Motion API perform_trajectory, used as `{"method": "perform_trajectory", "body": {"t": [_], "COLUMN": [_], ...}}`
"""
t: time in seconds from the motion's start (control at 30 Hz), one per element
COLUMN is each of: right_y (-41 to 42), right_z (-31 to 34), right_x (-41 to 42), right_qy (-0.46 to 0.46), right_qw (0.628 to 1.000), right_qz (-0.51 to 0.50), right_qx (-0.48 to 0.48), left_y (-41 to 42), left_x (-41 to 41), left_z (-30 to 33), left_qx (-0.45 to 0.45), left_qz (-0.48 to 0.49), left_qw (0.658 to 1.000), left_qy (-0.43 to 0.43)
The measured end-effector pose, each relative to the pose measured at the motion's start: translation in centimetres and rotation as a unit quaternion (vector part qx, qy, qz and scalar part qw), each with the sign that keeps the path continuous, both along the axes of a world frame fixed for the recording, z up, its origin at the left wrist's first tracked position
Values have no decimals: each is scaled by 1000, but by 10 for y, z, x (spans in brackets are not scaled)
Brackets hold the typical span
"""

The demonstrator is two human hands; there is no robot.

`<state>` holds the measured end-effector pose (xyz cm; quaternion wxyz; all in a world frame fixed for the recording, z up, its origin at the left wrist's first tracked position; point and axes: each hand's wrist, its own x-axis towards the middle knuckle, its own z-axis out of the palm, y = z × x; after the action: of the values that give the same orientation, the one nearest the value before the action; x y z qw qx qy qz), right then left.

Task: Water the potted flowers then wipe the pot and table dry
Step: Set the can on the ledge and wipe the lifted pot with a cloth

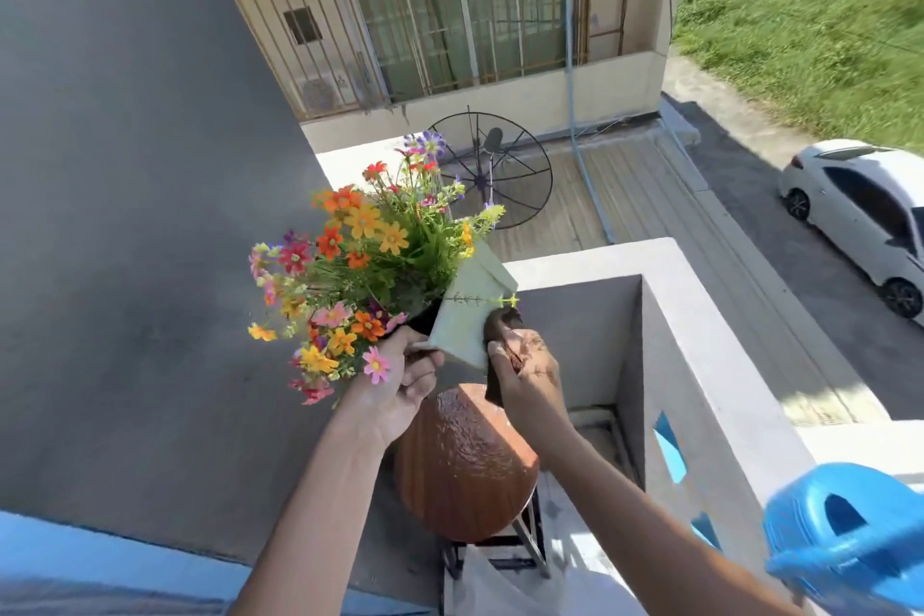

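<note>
The left hand (400, 378) grips the tilted pot (467, 310) above the wet table (462, 465); the right hand (525, 373) presses what looks like a dark cloth (500, 330) against it. Wipe downward, turning the pot steadily.

Sunlit balcony w/ white parapet (710, 315) and grey wall (125, 215); opposite, a bldg w/ barred windows (450, 15), black dish antenna (492, 170) on roof, white car (860, 210) beside grass (810, 40).
</note>
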<state>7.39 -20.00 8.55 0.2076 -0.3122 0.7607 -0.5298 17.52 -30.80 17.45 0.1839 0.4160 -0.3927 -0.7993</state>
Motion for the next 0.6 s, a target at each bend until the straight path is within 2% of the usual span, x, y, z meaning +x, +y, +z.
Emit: {"method": "perform_trajectory", "body": {"t": [0.07,0.17,0.27,0.4,0.53,0.6], "right_y": [-7,-20,-25,-17,-8,-9], "right_z": [7,29,45,31,2,1], "right_x": [3,11,11,2,-11,-6], "right_qy": [11,70,102,140,38,-16], "right_qw": [999,976,964,968,994,991], "right_qz": [-28,-113,-115,-77,-78,-105], "right_qx": [-34,-174,-217,-194,-61,-78], "left_y": [3,10,16,12,7,8], "left_x": [-3,-7,-9,-8,-5,-5], "left_z": [-3,-5,-6,-5,-5,-5], "left_qx": [-6,-21,-15,8,11,-3], "left_qz": [-5,-15,-12,-4,8,3], "left_qw": [1000,1000,1000,1000,1000,1000], "left_qy": [-9,-9,6,-3,-8,-17]}}
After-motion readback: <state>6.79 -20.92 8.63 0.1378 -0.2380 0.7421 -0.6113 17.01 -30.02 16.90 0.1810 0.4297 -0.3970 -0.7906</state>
